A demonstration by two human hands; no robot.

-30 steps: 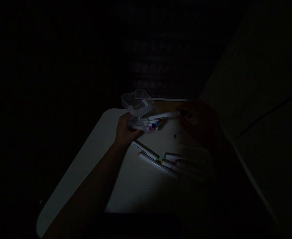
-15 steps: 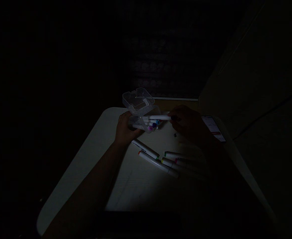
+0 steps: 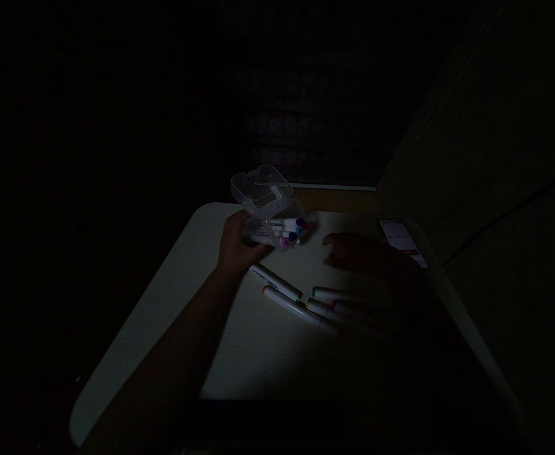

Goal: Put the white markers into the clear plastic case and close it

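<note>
My left hand (image 3: 237,248) is closed round a clear plastic case (image 3: 262,189) lying on its side, its lid swung up. Inside the case, several white markers (image 3: 284,224) point their purple, red, blue and pink ends to the right. To the right of the case, my right hand (image 3: 360,253) hovers over the table in shadow, thumb and fingers apart with nothing between them. Nearer me, a green-ended marker (image 3: 277,282) and an orange-ended marker (image 3: 296,308) lie loose. A yellow-ended marker (image 3: 319,308) and others lie beside them, partly lost in the dark.
A phone with a lit screen (image 3: 403,242) lies at the table's right back edge. The pale table (image 3: 163,316) has rounded corners. A dark patterned surface stands behind it, and a cable (image 3: 509,218) runs along the wall at right.
The marker my right hand held at the case mouth now sits inside with the others. My right hand has let go and drawn back toward me and to the right.
</note>
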